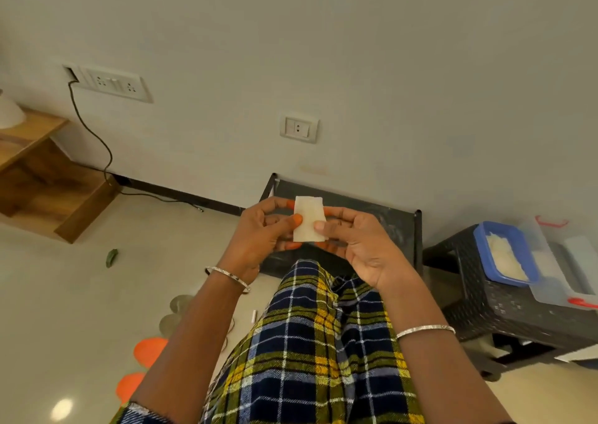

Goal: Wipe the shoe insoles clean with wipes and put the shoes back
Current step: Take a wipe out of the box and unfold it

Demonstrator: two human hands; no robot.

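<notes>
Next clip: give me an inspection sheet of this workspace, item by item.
Surface: pale glossy floor; a plaid-trousered leg stretches over it.
Job's things: one folded white wipe, held up between both hands; no shoes or insoles seen.
Clutter: green scrap, orange discs and metal discs on the floor.
Hands: left hand and right hand each pinch a side of the wipe.
Cables: dark cable runs from the wall switchboard down to the floor.
Surroundings: black rack behind the hands; dark stool carrying a blue-rimmed tub and a clear box; wooden shelf at left.
</notes>
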